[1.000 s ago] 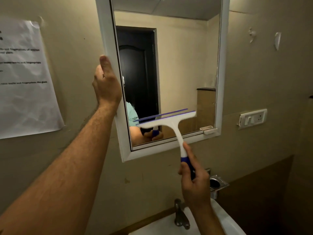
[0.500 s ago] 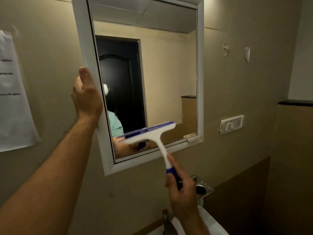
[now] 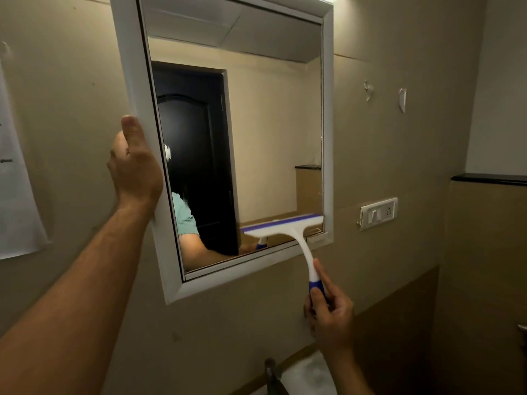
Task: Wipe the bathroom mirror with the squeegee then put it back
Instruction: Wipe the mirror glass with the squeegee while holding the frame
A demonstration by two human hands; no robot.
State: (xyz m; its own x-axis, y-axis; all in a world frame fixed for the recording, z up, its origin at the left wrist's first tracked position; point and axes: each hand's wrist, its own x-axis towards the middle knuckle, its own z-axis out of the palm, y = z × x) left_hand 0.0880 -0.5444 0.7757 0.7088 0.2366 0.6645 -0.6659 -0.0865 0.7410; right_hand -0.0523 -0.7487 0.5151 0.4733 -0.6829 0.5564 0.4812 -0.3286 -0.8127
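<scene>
One mirror (image 3: 256, 138), white-framed, on the wall. Left hand (image 3: 134, 163) wrapped over the mirror's left frame edge, fingers behind it; likely steadying the mirror against wiping pressure. One squeegee (image 3: 285, 226), blade against the glass at the mirror's lower right corner, handle angled down below the frame. Right hand (image 3: 330, 312) closed around the blue grip, so the blade can be dragged. One switch plate (image 3: 377, 213) right of the mirror.

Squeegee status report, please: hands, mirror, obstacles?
Left hand grips mirror frame. Right hand holds squeegee, blade at glass's lower right. Nothing blocking.
</scene>
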